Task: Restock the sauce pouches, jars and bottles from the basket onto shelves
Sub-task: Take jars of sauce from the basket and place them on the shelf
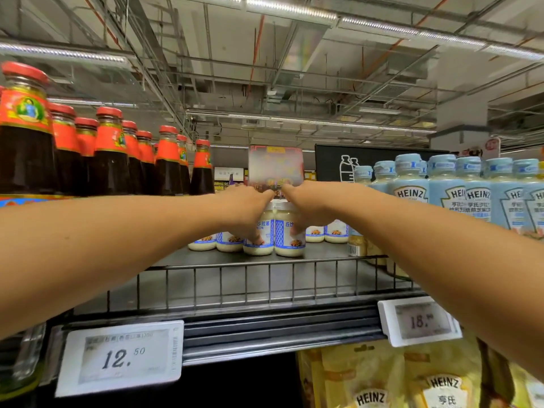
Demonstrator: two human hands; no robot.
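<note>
Cream-white salad-dressing jars stand on the dark top shelf (265, 290) behind its wire front rail (265, 278). Two of them sit side by side ahead of the rest: the left jar (265, 231) and the right jar (287, 240). The left hand (244, 210) is closed over the top and front of the left jar, fingertips down its label. The right hand (309, 210) is closed over the right jar likewise. More jars of the same kind (326, 232) stand in a row just behind. Dark sauce bottles with red caps (109, 154) fill the shelf's left side; pale blue Heinz bottles (444, 192) fill its right. Price tags reading 12.50 (120, 359) and 18 (421, 320) clip to the shelf edge. Yellow Heinz pouches (412, 378) hang below.
</note>
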